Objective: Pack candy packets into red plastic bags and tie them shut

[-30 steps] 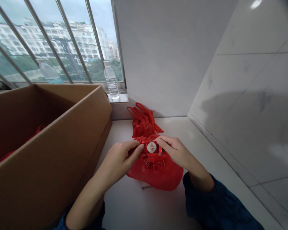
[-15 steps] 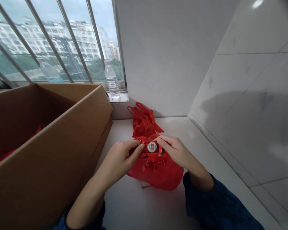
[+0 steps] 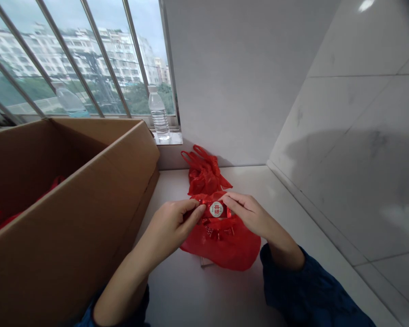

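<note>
Head view: a red packet with a round white label (image 3: 216,209) is being held over a red plastic bag (image 3: 225,247).
Left hand (image 3: 172,229): being clamped on the packet's left end.
Right hand (image 3: 248,213): being clamped on its right end.
Beside: a cardboard box (image 3: 71,195) is standing on the worktop (image 3: 197,290).

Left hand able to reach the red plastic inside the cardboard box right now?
Probably not directly: the left hand pinches the red packet, and the cardboard box's tall side wall stands in between.

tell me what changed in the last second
The small red packet shifted slightly right, pinched between the left hand and right hand; neither let go. The red plastic bag, cardboard box and water bottle stayed as they were.
</note>
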{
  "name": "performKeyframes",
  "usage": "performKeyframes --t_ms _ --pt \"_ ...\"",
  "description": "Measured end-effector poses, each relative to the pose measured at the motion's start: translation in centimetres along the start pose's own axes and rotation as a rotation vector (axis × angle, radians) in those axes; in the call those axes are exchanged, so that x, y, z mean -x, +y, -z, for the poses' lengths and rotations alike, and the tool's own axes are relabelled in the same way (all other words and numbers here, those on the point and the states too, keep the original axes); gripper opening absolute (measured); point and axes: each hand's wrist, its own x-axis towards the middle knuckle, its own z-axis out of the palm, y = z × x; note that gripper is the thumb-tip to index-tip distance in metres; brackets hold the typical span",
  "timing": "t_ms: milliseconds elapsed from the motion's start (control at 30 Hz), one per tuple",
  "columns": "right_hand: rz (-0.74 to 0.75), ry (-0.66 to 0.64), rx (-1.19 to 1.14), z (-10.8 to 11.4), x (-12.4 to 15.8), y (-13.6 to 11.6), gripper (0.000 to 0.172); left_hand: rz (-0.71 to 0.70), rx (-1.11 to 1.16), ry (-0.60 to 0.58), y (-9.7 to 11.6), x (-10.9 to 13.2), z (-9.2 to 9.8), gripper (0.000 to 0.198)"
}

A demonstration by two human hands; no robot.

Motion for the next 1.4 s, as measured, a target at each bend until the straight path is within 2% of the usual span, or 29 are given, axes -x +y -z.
performKeyframes --t_ms 100,200,300,433,600,733,833,900,1033,1133,1233,1400 --pt "-0.053 -0.068 0.044 0.8 -0.2 0.9 0.037 0.002 -0.034 0.000 0.1 0.2 0.2 0.046" --pt "-0.096 -0.146 0.246 1.3 -0.4 2.3 0.038 0.007 -0.064 0.011 0.3 0.6 0.4 0.046" --pt "-0.074 -0.194 0.459 0.8 -0.7 3.5 0.035 -0.002 -0.058 0.010 0.7 1.0 0.5 0.045" --pt "-0.033 -0.226 0.507 -0.3 -1.3 4.2 0.032 -0.030 -0.024 -0.011 1.1 1.4 0.7 0.043" --pt "-0.191 -0.187 0.670 -0.7 -0.8 4.4 0.037 -0.035 -0.038 -0.004 1.3 1.6 1.0 0.041" --pt "-0.317 -0.228 0.879 -0.5 1.7 4.5 0.039 -0.063 -0.100 0.013 1.2 2.1 1.3 0.037" --pt "-0.273 -0.253 0.861 0.1 4.5 4.2 0.035 -0.098 -0.190 -0.012 0.9 2.9 1.1 0.028" --pt "-0.209 -0.219 0.828 0.7 6.3 3.9 0.038 -0.116 -0.288 -0.034 0.5 3.6 0.9 0.026" --pt "-0.090 -0.063 0.884 2.3 8.7 3.1 0.044 -0.142 -0.464 -0.017 -0.1 4.6 0.6 0.039" --pt "-0.100 -0.006 0.991 3.2 9.4 2.6 0.034 -0.131 -0.493 0.032 -0.2 4.9 0.9 0.044" --pt "-0.176 -0.072 1.010 3.4 9.8 1.9 0.017 -0.107 -0.445 0.101 -0.3 4.9 1.4 0.041" --pt "-0.239 -0.246 0.853 3.5 10.2 0.5 0.018 -0.126 -0.313 0.184 -0.3 4.7 2.3 0.038"
